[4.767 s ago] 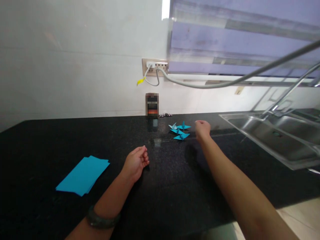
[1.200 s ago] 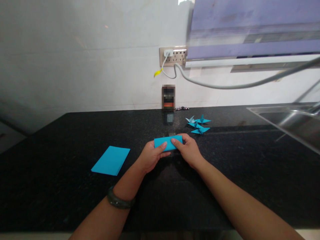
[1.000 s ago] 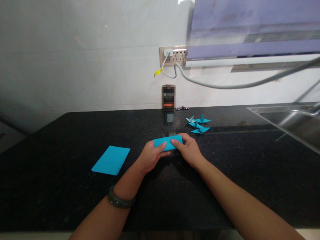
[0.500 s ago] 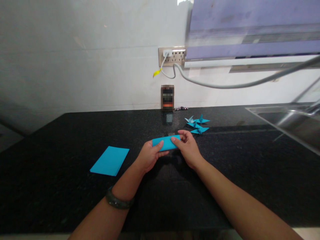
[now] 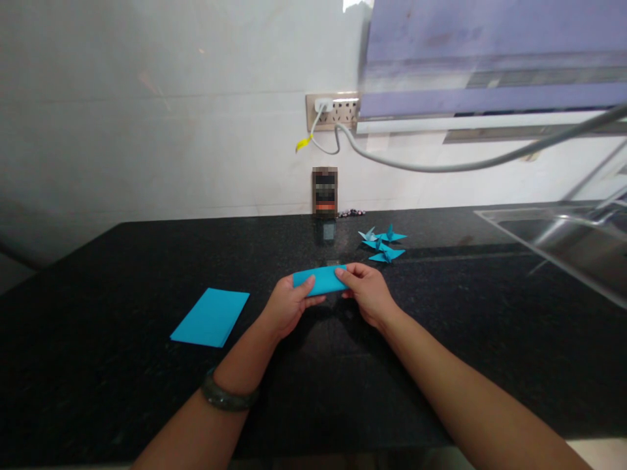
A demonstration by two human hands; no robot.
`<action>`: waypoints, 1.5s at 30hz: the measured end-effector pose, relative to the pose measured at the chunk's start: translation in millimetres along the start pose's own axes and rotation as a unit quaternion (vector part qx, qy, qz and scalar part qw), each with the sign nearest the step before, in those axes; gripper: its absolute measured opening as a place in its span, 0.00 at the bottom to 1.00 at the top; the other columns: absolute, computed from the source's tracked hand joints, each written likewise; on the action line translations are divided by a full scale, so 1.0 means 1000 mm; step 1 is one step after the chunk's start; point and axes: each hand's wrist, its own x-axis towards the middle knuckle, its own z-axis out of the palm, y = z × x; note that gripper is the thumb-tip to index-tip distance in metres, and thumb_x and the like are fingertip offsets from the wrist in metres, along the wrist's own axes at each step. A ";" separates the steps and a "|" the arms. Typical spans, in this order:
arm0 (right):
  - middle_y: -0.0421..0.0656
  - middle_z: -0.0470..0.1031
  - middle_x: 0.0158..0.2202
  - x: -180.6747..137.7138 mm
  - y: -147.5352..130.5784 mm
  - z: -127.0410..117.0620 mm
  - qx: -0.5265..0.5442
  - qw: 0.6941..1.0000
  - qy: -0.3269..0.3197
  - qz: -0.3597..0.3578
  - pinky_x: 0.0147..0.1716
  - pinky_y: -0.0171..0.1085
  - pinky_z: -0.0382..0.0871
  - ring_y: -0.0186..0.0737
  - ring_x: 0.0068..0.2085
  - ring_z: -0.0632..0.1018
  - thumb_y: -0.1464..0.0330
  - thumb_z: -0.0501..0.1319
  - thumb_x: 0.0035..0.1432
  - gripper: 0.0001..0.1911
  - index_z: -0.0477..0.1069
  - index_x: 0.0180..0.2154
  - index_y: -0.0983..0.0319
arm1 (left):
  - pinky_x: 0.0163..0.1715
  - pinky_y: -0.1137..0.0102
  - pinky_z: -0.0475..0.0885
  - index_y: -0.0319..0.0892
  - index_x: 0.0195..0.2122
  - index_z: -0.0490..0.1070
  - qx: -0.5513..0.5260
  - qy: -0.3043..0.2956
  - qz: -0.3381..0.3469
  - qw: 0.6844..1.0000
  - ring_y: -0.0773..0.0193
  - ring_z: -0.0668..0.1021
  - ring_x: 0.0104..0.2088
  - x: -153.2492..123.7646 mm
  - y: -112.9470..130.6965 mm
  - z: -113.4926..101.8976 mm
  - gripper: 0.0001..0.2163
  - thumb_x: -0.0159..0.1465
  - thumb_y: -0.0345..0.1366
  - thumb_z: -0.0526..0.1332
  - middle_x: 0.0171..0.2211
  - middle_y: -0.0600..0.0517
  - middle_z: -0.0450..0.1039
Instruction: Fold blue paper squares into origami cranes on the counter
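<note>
A folded strip of blue paper [image 5: 324,281] is held up between my two hands above the dark countertop. My left hand [image 5: 287,307] grips its left end, thumb on top and fingers underneath. At the other end, my right hand [image 5: 367,290] pinches the paper with the thumb over its face; some fingertips are hidden behind it. To the left lies a stack of blue paper sheets [image 5: 210,318]. Several folded paper cranes [image 5: 386,255], blue and one paler, sit in a cluster beyond my right hand.
A phone-like object [image 5: 325,192], blurred out, leans on the wall with a beaded strap [image 5: 351,213] beside it. A metal sink [image 5: 553,241] is set into the black countertop [image 5: 122,261] at right. A grey cable [image 5: 421,168] hangs from the wall socket [image 5: 337,112].
My right hand's fingers have shifted: they curled above the paper's right end before and now sit lower, around that end. The left hand keeps its grip. The whole view has shifted slightly.
</note>
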 end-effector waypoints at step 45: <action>0.40 0.68 0.23 0.005 0.002 -0.010 -0.319 0.914 -0.047 -0.246 0.29 0.35 0.61 0.35 0.28 0.69 0.68 0.58 0.49 0.06 0.68 0.23 0.63 | 0.36 0.65 0.70 0.43 0.30 0.77 0.547 0.036 0.299 0.781 0.61 0.76 0.33 0.005 0.002 -0.014 0.06 0.54 0.36 0.60 0.29 0.50 0.77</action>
